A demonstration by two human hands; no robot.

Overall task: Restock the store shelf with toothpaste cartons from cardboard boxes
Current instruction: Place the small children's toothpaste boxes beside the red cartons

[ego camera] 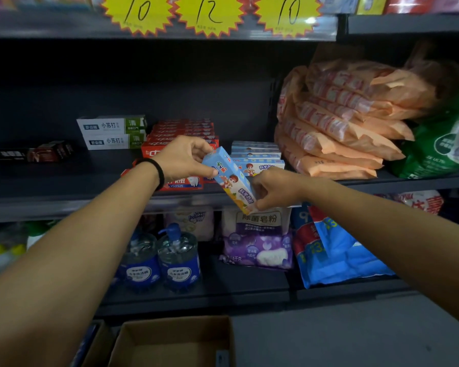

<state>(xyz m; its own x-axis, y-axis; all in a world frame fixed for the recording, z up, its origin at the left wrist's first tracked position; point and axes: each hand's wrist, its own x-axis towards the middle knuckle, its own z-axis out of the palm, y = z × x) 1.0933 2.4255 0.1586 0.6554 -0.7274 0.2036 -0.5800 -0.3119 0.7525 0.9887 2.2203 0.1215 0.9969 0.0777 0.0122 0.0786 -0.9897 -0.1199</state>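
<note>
Left hand (pixel 184 157): pinches upper end of blue carton (pixel 229 178). Right hand (pixel 274 188): pinches its lower end. Carton: tilted, in the air just before the shelf (pixel 64 205) edge, in front of the matching blue stack (pixel 257 154). Handling advice: level it, picture face forward, set it on or beside that stack, square to the red cartons (pixel 182 133). Cardboard box (pixel 170 343): below, open.

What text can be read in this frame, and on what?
"10", "12", "10": yellow price signs; their small print is blurred.
"小苏打": white cartons.
"科学防蛀": blue carton held by both hands.
"除菌皂粉", "1.8千克": purple bag.
"+50%": red carton.
Bottle labels: too blurred.
</note>
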